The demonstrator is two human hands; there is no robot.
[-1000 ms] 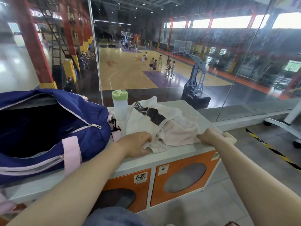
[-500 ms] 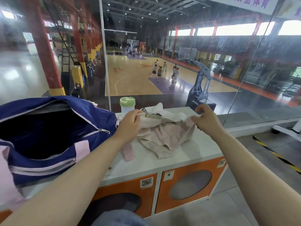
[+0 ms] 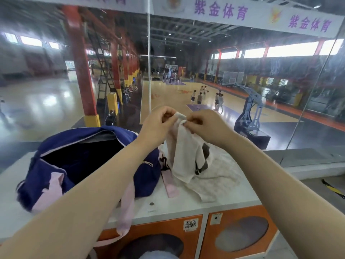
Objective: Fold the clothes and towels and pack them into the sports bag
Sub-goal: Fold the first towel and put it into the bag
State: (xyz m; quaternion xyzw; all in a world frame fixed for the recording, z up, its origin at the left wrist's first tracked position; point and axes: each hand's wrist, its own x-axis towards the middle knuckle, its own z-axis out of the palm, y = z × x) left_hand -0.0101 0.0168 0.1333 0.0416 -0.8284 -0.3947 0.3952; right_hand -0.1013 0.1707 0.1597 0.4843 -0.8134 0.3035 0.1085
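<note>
Nearest, the white surface [image 3: 186, 206] carries an open navy sports bag [image 3: 78, 165] on the left, its inside dark (whether anything is packed there cannot be told). Just right of the bag a pale towel [image 3: 188, 156] with dark markings hangs from both hands, its lower part pooled in a crumpled heap on the surface. Above it, the left hand [image 3: 158, 126] and right hand [image 3: 205, 126] meet, fingers pinching the towel's top edge corner to corner. By my reading the folding has barely begun, and packing is still to come.
</note>
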